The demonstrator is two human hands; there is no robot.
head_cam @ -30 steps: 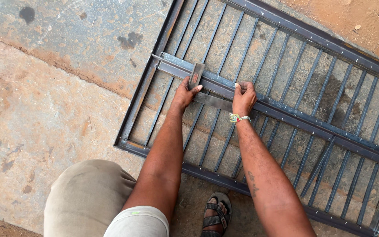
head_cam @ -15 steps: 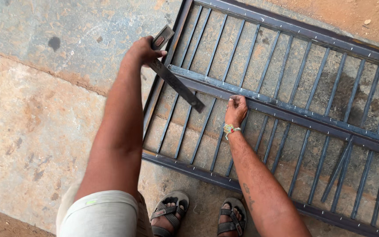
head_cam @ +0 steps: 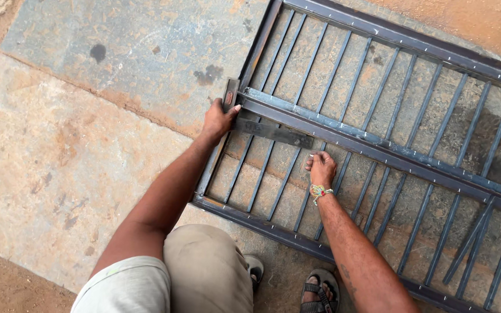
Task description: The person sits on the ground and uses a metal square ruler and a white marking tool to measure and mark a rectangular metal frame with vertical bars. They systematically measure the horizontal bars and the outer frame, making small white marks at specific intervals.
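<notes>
In the head view, the metal gate frame (head_cam: pixel 378 150) lies flat on the concrete floor (head_cam: pixel 88 145), and its right end and far corner are cut off by the picture edge, so its full length cannot be seen. The left hand (head_cam: pixel 218 120) is closed around the thick stock of a steel try square (head_cam: pixel 262 124); the fingers cover the lower part of the stock, and a small mark on it is too small to make out. The flat blade of the square rests along the middle rail (head_cam: pixel 378 148) of the frame, pointing to the right. The right hand (head_cam: pixel 322 169) holds something thin between pinched fingertips just below the blade's end; what it is, I cannot tell. Both feet in sandals (head_cam: pixel 320 290) are partly hidden by the knee and the forearm. Compared with half a second ago, the square has come down from the frame's outer edge onto the rail, and the right hand sits a little lower.
</notes>
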